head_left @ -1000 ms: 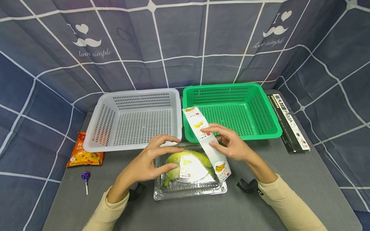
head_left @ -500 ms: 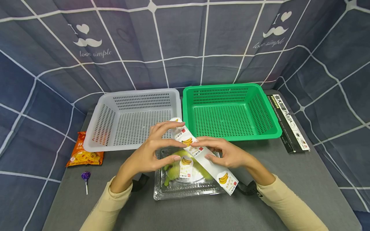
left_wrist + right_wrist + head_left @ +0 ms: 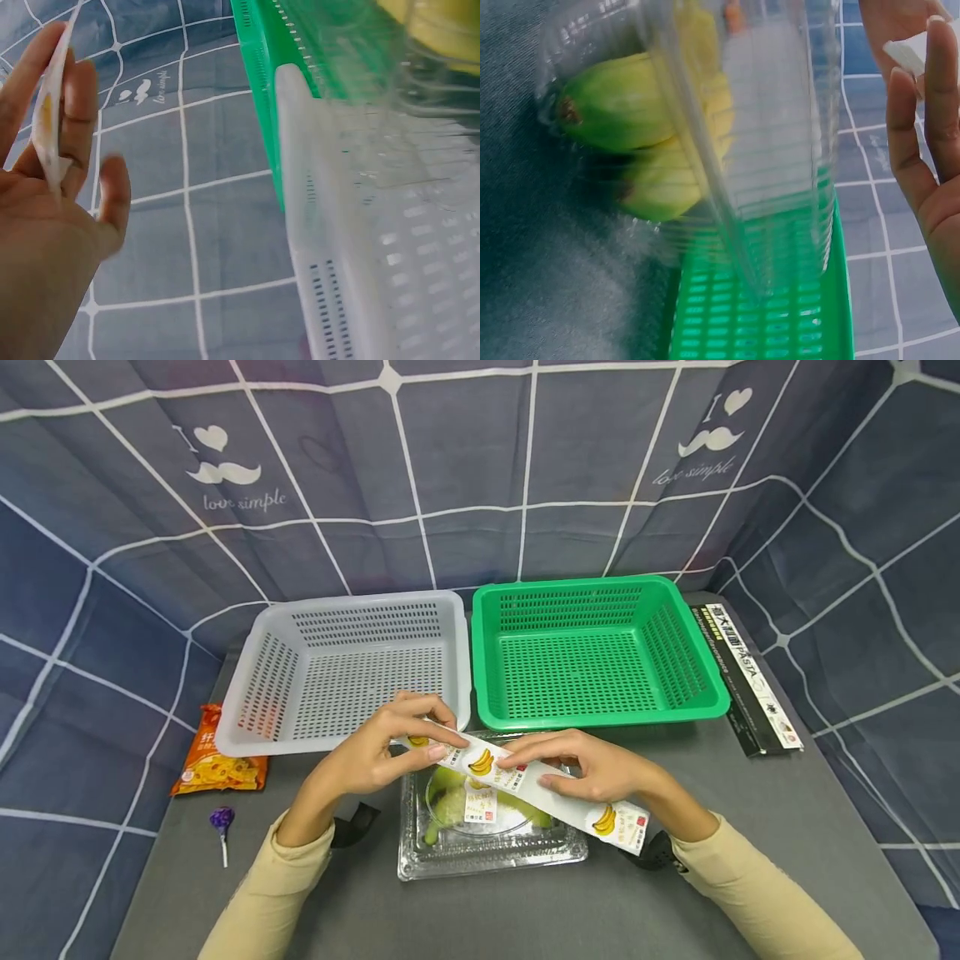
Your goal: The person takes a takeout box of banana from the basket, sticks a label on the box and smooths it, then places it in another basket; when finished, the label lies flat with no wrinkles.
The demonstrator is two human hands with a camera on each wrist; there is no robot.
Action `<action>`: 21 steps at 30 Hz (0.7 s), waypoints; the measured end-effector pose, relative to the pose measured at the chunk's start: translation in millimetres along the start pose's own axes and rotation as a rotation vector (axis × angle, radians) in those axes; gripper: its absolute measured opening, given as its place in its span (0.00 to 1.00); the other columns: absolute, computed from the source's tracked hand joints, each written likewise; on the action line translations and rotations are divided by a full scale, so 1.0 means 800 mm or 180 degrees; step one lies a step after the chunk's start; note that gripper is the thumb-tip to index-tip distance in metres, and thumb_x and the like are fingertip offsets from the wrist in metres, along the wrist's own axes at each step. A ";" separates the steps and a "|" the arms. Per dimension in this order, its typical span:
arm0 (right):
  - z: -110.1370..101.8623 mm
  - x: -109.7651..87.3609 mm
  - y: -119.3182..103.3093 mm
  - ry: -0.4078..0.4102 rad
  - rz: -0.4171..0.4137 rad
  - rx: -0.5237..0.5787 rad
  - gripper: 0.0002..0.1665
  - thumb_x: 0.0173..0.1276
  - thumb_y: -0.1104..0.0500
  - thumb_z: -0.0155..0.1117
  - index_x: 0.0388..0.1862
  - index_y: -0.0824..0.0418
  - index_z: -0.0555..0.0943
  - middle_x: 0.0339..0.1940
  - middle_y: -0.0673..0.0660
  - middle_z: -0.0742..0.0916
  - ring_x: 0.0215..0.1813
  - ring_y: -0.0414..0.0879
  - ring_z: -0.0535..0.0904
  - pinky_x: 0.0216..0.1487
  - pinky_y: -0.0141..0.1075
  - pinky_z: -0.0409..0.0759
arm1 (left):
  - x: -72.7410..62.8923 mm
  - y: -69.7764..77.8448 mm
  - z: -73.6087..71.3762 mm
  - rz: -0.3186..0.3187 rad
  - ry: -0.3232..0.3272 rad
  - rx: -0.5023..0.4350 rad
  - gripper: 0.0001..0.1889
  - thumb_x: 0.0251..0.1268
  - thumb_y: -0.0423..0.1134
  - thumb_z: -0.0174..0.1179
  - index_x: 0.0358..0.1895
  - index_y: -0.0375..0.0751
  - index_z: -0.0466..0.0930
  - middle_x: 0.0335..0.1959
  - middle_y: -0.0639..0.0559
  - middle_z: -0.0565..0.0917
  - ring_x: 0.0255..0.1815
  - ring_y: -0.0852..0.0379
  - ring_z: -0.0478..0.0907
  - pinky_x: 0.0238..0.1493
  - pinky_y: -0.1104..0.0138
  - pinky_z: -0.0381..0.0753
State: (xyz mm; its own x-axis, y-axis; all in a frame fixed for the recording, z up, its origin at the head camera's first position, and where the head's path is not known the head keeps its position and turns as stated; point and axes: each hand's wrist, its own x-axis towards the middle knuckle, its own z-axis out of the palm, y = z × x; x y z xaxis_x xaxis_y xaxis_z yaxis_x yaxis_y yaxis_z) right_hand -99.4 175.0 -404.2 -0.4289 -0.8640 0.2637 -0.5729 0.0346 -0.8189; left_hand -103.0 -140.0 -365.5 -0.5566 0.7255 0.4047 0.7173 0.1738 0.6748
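A long white strip of banana-print stickers point(image 3: 540, 789) stretches between both hands, slanting down to the right above a clear plastic box point(image 3: 491, 860). At its left end, my left hand point(image 3: 390, 745) holds it between thumb and fingers; in the left wrist view the strip point(image 3: 51, 120) passes edge-on among the fingers. My right hand point(image 3: 592, 766) pinches the strip near its middle, with thumb and index finger showing on its printed face. Inside the box lie yellow-green fruits point(image 3: 619, 101) that look like bananas. One banana label point(image 3: 480, 806) shows on the lid, partly behind the strip.
Behind the box stand a white basket point(image 3: 225, 727) and a green basket point(image 3: 600, 722), side by side. An orange snack bag point(image 3: 225, 768) and a purple lollipop point(image 3: 222, 818) lie at left. A black-and-white pasta box point(image 3: 750, 685) lies at right.
The strip has swung from steep to nearly level and shifted down. My left hand has come onto its left end from above the box. My right hand has moved lower.
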 end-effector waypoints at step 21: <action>-0.011 -0.020 0.010 0.0030 0.0045 0.0556 0.28 0.69 0.73 0.56 0.68 0.63 0.73 0.72 0.60 0.73 0.76 0.54 0.63 0.68 0.38 0.70 | -0.038 -0.005 -0.002 -0.0075 0.0129 -0.0534 0.15 0.65 0.27 0.55 0.52 0.38 0.84 0.49 0.49 0.79 0.48 0.55 0.73 0.46 0.63 0.72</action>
State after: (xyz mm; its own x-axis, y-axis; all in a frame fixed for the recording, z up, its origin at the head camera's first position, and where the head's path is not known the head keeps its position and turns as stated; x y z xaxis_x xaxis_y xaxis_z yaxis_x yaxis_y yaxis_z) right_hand -103.1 193.4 -410.5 -0.4432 -0.8592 0.2556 -0.4369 -0.0419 -0.8985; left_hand -89.4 -164.2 -379.5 -0.5912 0.6946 0.4099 0.6257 0.0743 0.7765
